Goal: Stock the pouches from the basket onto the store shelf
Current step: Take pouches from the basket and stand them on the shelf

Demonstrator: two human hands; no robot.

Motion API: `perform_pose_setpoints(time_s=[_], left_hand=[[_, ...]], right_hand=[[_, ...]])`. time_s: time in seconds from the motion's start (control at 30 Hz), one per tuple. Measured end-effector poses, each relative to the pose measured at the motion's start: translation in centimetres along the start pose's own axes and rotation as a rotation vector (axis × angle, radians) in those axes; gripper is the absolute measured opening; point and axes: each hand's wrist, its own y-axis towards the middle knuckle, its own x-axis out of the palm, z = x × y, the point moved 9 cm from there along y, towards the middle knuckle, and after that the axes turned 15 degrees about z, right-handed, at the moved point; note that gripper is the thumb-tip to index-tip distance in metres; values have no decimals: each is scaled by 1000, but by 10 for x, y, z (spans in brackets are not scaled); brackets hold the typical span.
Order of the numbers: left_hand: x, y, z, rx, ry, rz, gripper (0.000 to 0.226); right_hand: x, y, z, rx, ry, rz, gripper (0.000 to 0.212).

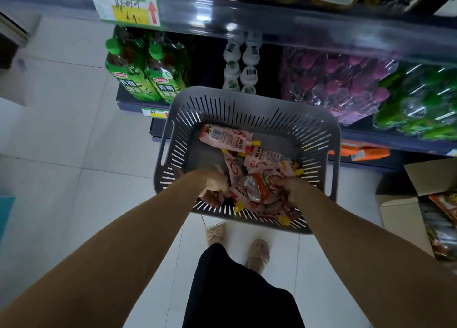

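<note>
So the biggest thing here is the store shelf (321, 34), a dark multi-level unit running across the top of the view. On the level under its top edge there are two tall green tea bottles (143, 68) at the left, a cluster of white-capped bottles (241, 63) in the middle, then a shrink-wrapped pack of purple-capped bottles (338, 80) and a pack of green bottles (420, 105) off to the right. A green and yellow price tag (126, 7) with a red arrow is stuck on the shelf edge up top.

On the white tile floor (61, 130) at the right sits an open cardboard box (405, 199) with some packaged stuff inside, too blurry to make out.

The grey slotted plastic basket (222, 105) is right in front of the shelf, above the person's feet in beige shoes (258, 254). Can't tell what's holding it up, honestly. The pouches (230, 140) are all in the basket, a loose heap of pink spouted packs with yellow caps, mostly toward the near side.

Both bare hands are down in the basket. The left hand (212, 184) has fingers curled in among the pouches at the near-left, but whether it's actually got one I can't tell. The right hand (294, 191) is closed around a bunch of pouches at the near-right, with a clear-windowed one just beside it.
</note>
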Motion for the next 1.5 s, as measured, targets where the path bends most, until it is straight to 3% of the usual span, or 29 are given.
perform_pose_setpoints(time_s=[0.13,0.3,0.43,0.6,0.83,1.0,1.17,1.33,1.5], left_hand=[[-15,11,-6,17,32,165,26],[-47,10,-6,121,240,417,7],[-64,-1,-1,217,293,560,21],[-89,-33,15,312,225,655,24],[-138,-120,45,447,36,807,20],[-170,-193,60,527,-279,804,15],[-190,-286,82,676,-439,803,25],[-213,-390,104,874,-463,882,17],[-246,-488,127,1058,-466,999,22]], right_hand=[[6,24,2,20,67,2,57],[6,74,14,91,158,44,75],[0,10,-13,55,316,-9,62],[-15,-73,-53,-152,408,-64,44],[-51,-177,-98,-468,278,-198,21],[-91,-249,-130,-666,241,-198,23],[-140,-331,-164,-848,274,-137,21],[-187,-438,-197,-1092,376,-188,16],[-223,-532,-225,-1305,503,-227,20]])
